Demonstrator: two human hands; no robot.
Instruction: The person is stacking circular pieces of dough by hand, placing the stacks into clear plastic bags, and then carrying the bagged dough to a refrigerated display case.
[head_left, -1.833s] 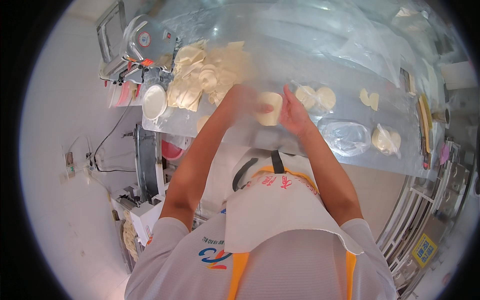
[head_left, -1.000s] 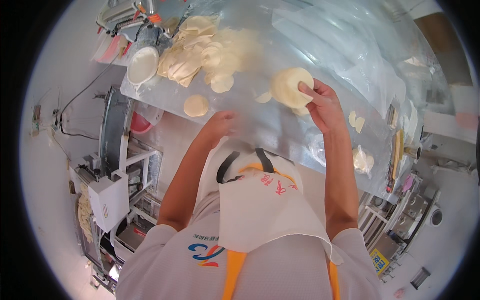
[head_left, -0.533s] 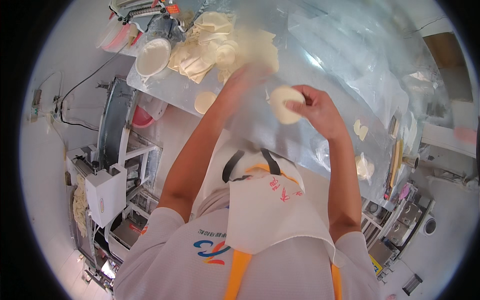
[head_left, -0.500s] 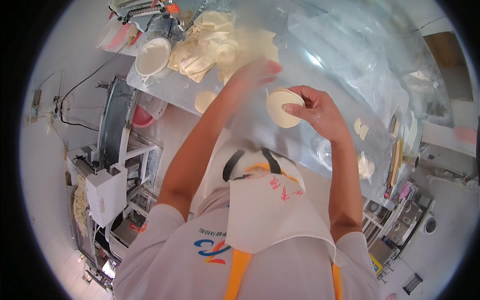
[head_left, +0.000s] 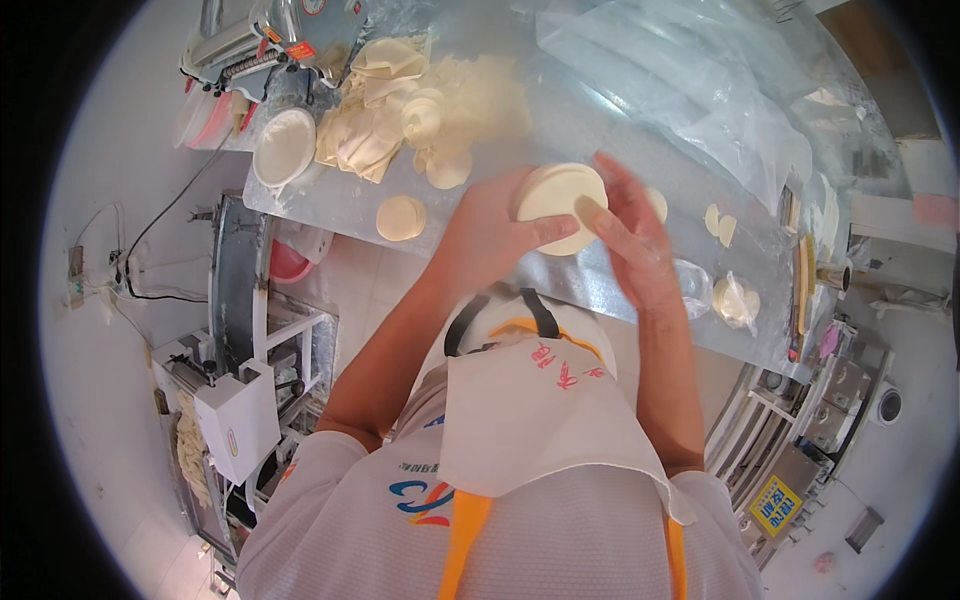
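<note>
A stack of pale round dough wrappers (head_left: 560,192) is held over the front part of the metal table. My left hand (head_left: 495,220) grips it from the left, its thumb lying across the lower face and its fingers hidden behind. At the stack's right side is my right hand (head_left: 640,245), slightly blurred, with fingers stretched upward and apart and its thumb touching the wrappers' face. Beyond my right fingers, another round dough piece (head_left: 657,205) partly shows on the table. A short stack of dough rounds (head_left: 401,218) lies by the table's front edge, left of my left hand.
Folded dough sheets (head_left: 365,130) and loose dough rounds (head_left: 445,165) cover the back left, beside a white tub (head_left: 284,147). Clear plastic sheeting (head_left: 690,90) spreads over the back right. Dough scraps (head_left: 719,225) and bagged dough rounds (head_left: 735,302) lie at the right.
My left hand has come back from the dough pile and now grips the wrapper stack, which my right hand held before. The right fingers have spread away from it.
</note>
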